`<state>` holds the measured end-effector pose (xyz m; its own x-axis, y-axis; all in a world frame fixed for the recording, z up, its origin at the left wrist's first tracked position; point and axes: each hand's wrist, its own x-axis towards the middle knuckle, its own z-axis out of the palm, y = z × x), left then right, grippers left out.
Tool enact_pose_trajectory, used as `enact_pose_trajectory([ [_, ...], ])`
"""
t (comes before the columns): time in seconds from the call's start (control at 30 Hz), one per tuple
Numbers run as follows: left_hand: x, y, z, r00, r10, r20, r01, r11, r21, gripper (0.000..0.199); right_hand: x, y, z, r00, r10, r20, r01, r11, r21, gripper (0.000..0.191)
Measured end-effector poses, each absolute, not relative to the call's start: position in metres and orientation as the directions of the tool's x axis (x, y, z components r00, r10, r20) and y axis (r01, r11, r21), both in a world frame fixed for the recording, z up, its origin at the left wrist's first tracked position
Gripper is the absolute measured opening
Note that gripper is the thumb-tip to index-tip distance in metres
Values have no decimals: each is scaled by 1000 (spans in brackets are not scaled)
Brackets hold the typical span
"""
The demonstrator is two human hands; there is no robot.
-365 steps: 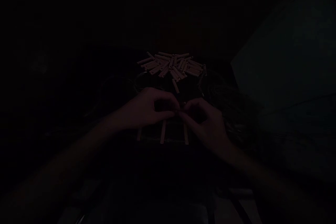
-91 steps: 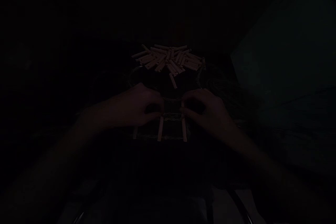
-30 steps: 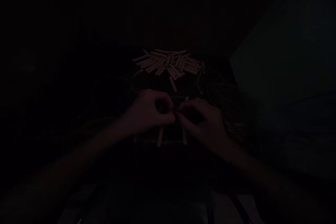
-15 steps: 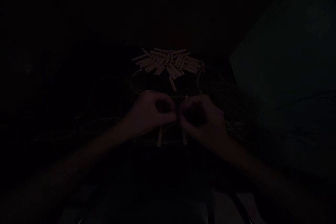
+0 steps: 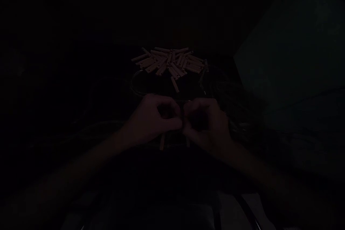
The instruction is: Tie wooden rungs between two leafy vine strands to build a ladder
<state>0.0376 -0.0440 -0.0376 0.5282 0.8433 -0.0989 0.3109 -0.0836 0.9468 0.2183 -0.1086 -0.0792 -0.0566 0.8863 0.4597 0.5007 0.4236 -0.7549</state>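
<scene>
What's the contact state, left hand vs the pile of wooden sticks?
Apart. The head view shows a dark gap between the left hand and the pile of wooden sticks, which lies beyond it.

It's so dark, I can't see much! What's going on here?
A person's left hand and right hand meet above two pale wooden sticks lying side by side, with thin twine across them. The fingers pinch close together, but it's too dark to see what they hold. Beyond lies a messy pile of flat pale wooden sticks.
</scene>
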Motion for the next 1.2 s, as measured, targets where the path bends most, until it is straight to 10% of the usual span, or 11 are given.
enact_pose_trajectory([
  [0.57,28,-36,-32,692,714,110,131,-274,953,24,214,-105,-68,39,812,583,92,578,-811,36],
  [1.2,24,-33,-30,703,554,445,252,-780,573,10,227,-99,-54,-149,918,367,466,393,-793,15],
])
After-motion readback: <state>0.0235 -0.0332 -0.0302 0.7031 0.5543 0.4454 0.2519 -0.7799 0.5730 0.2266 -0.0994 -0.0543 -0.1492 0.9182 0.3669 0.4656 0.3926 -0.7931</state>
